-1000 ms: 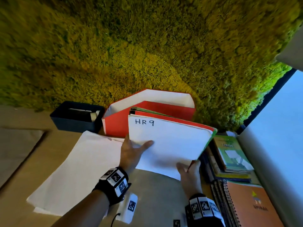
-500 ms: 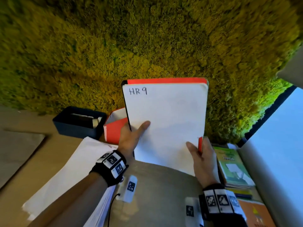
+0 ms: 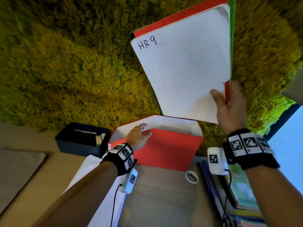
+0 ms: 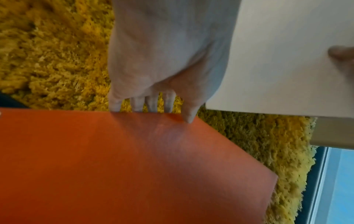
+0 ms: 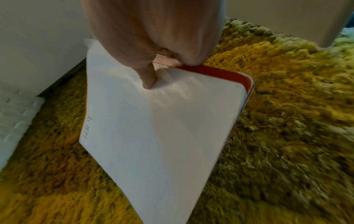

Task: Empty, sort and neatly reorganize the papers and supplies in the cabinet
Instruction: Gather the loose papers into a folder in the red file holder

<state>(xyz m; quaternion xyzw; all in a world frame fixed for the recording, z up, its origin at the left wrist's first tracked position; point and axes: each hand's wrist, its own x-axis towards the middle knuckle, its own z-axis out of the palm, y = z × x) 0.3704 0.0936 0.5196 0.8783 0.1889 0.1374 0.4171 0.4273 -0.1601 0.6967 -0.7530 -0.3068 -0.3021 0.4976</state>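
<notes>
Aloft, a flat bundle of white sheet marked "HR9", red and green folders behind, is pinched at its lower corner by the right hand, thumb in front | red cardboard file box, white inside, is gripped at its rim by the left hand | shaggy moss wall behind | dark bin, tape roll on worktop

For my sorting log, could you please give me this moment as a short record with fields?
right hand: pinches the HR9 folder stack by a lower corner, raised above the box
left hand: fingers hooked over the red file box front wall
dark tray: left of the box
tape roll: on the surface in front of the box
notebooks: stacked at right
</notes>
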